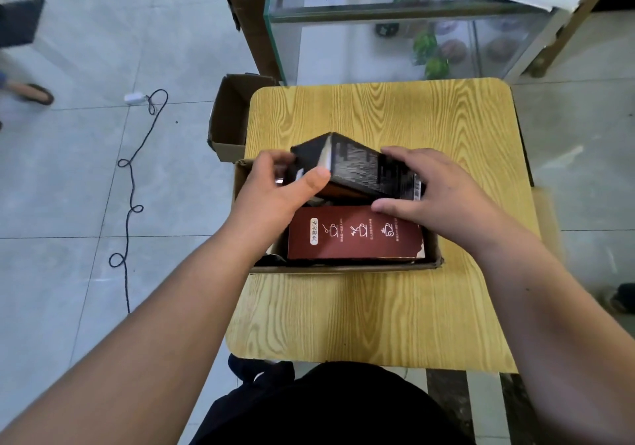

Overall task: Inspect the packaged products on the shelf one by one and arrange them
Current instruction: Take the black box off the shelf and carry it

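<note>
both hands [350,186] grip black package [371,169] between them.

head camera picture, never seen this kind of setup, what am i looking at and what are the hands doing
There is no machine here. The single picture comes from a camera worn on a person's head, looking down at their own bare arms. On a small wooden table sits an open cardboard box. Inside it lies a red package with printed drawings. The left hand and right hand together hold a black package tilted above the box, fingers wrapped round its ends. Another cardboard box stands beside the table, and a glass cabinet stands behind it.
</note>
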A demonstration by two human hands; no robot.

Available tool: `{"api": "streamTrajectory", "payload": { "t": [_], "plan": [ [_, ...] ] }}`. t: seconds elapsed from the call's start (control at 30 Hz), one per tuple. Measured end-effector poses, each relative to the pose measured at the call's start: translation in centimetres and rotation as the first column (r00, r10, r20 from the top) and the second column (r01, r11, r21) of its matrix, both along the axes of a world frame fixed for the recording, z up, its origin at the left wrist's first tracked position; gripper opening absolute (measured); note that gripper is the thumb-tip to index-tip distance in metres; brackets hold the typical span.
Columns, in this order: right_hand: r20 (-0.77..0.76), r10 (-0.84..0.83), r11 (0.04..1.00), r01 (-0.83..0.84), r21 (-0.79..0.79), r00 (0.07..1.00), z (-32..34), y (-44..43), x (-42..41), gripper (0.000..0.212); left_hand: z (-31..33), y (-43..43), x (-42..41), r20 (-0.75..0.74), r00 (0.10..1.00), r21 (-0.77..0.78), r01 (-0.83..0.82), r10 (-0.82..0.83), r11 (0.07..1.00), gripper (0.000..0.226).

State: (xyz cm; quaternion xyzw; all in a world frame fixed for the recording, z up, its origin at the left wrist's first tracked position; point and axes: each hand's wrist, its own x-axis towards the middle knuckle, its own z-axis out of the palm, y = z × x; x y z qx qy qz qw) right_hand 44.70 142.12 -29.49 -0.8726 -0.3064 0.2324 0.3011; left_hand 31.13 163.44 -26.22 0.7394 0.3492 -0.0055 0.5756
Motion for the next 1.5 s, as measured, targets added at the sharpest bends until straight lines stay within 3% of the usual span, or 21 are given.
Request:
{"api": "streamTrajectory", "payload": {
  "t": [0.13,0.23,0.3,0.37,0.5,0.57,0.8,0.93,1.17,1.33,1.5],
  "plan": [
    [-0.041,-0.099,0.984,0.104,0.142,0.994,0.2,0.8,0.4,0.082,1.8,-1.0,1.2,0.172,0.976,-0.162,0.163,-0.135,0.973,0.060],
    [-0.135,-0.200,0.939,0.229,0.258,0.970,0.6,-0.3,1.6,0.072,2.2,-0.7,1.2,0.217,0.971,-0.185,0.146,-0.104,0.972,0.045],
    [-0.173,-0.211,0.926,0.254,0.280,0.962,0.7,-1.1,2.2,0.076,1.8,0.1,0.5,0.145,0.982,-0.013,0.122,-0.119,0.992,0.028],
    [-0.187,-0.214,0.924,0.260,0.279,0.959,0.6,-1.8,2.5,0.079,0.7,0.8,-0.7,0.022,0.981,0.153,0.186,-0.191,0.971,0.026],
    [-0.194,-0.208,0.922,0.259,0.288,0.959,0.1,-2.5,2.9,0.078,-1.4,1.2,-3.1,-0.223,0.898,0.259,0.430,-0.380,0.865,0.037],
    [-0.201,-0.192,0.925,0.246,0.290,0.961,-0.1,-2.2,2.8,0.077,-1.9,0.7,-3.8,-0.274,0.862,0.257,0.493,-0.427,0.831,0.042],
    [-0.169,-0.098,0.960,0.138,0.246,0.981,-0.6,-0.1,2.3,0.082,-2.6,0.9,-4.1,-0.237,0.871,0.235,0.481,-0.430,0.844,0.043],
    [-0.125,-0.059,0.967,0.088,0.240,0.990,-0.2,0.1,1.9,0.095,-2.6,0.9,-4.2,-0.237,0.867,0.239,0.488,-0.437,0.839,0.045],
    [-0.088,-0.015,0.972,0.035,0.234,0.996,0.6,-0.4,1.2,0.095,-2.8,0.8,-4.4,-0.227,0.873,0.254,0.481,-0.432,0.839,0.050],
    [-0.086,-0.033,0.965,0.054,0.256,0.996,0.6,-0.4,0.9,0.078,-2.9,0.7,-4.6,-0.230,0.877,0.242,0.471,-0.421,0.849,0.052],
    [-0.086,-0.032,0.970,0.052,0.236,0.996,0.3,-1.0,0.8,0.087,-2.9,0.6,-4.6,-0.224,0.880,0.241,0.467,-0.420,0.851,0.052]
  ]
}}
